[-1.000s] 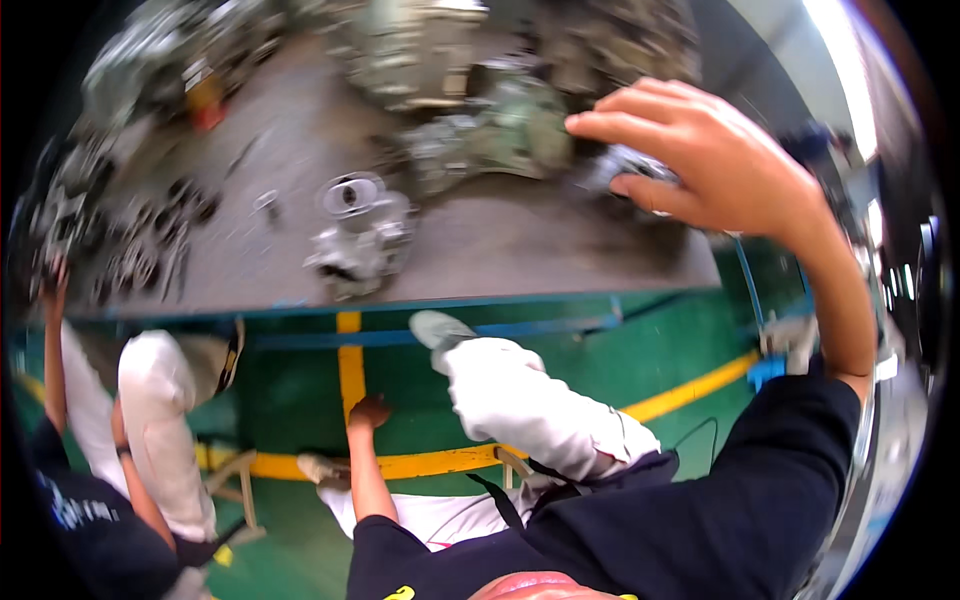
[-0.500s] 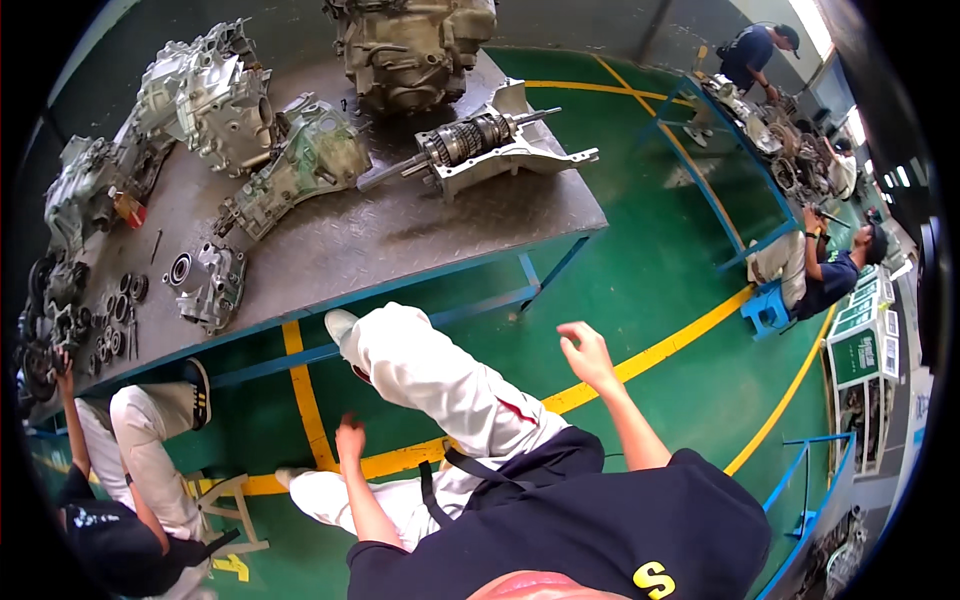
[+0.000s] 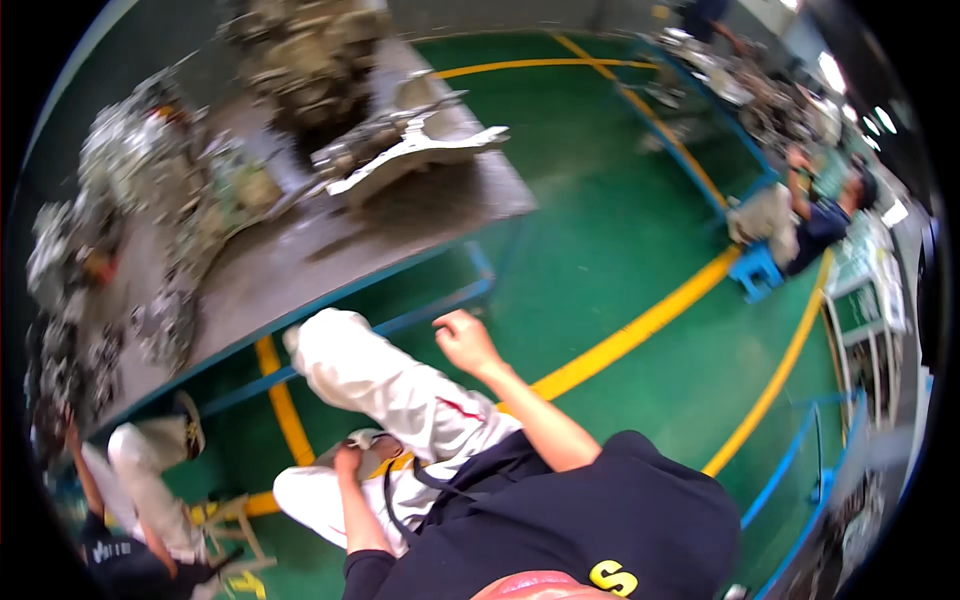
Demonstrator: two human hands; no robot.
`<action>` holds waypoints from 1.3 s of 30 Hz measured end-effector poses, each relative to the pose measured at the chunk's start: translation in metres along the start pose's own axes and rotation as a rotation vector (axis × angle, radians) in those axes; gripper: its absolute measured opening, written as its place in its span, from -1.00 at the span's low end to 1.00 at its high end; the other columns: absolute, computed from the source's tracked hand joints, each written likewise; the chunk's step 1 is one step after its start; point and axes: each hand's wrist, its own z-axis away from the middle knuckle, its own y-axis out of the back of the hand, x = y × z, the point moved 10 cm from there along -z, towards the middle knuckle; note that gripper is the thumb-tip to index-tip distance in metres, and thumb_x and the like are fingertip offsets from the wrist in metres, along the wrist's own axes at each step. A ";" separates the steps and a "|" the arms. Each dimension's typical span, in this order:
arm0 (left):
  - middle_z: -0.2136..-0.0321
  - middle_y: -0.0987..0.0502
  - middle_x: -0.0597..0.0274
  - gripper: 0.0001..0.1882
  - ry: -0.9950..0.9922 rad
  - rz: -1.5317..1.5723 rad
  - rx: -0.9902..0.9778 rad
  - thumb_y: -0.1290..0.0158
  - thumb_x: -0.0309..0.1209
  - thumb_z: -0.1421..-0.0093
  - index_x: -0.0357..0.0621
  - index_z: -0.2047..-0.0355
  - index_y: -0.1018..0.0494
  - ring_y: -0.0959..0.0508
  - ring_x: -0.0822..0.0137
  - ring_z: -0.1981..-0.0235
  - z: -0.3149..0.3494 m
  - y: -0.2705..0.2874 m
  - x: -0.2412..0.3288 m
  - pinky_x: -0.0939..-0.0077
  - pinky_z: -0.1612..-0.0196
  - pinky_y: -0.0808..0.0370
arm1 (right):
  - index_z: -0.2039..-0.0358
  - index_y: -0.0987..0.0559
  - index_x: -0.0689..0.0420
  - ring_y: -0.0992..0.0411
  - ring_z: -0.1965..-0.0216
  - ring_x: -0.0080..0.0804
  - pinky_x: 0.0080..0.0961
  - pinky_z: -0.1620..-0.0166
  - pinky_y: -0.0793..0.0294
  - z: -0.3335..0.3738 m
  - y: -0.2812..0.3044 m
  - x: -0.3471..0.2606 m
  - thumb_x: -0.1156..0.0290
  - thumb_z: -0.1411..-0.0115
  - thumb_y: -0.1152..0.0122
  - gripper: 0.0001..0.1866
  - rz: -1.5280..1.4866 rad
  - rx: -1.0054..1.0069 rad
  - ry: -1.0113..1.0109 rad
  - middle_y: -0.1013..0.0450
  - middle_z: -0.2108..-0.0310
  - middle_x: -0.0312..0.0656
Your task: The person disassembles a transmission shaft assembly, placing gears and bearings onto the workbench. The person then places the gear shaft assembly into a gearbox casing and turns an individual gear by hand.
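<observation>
Below the workbench's front edge, my right hand (image 3: pixel 465 342) is out over the green floor and my raised right knee, its fingers loosely curled and nothing visible in them. Lower and to the left, beside my trouser leg, hangs my left hand (image 3: pixel 347 460), also curled, with no object showing in it. Neither hand touches the bench. Nearest on the metal-topped workbench (image 3: pixel 410 225) is an open gearbox housing half (image 3: pixel 420 152) with a geared shaft lying in it. Left of it sits a pale gearbox casing (image 3: pixel 235 190). Motion smears much of the picture.
A large transmission (image 3: pixel 305 70) stands at the bench's back. A seated co-worker (image 3: pixel 130 550) reaches to parts at far left. Another person (image 3: pixel 825 225) sits on a blue stool (image 3: pixel 757 272) by a second bench (image 3: pixel 665 130). A blue-framed rack (image 3: pixel 790 470) stands at lower right.
The benches have shifted left in view as my head turned. My right hand swung inward to the left and its spread fingers curled. My legs have moved in a step.
</observation>
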 end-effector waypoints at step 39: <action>0.19 -0.64 -0.07 -0.57 -0.281 0.055 -0.935 -0.02 -0.26 -0.22 -0.39 0.05 -0.51 -0.68 0.07 0.32 -0.043 -0.189 0.163 0.24 0.36 -0.63 | 0.01 -0.51 0.12 -0.36 -0.05 -0.14 -0.16 -0.01 -0.24 0.242 0.023 0.208 0.12 -0.25 -0.09 -0.59 0.522 -0.015 -0.676 -0.43 0.07 -0.08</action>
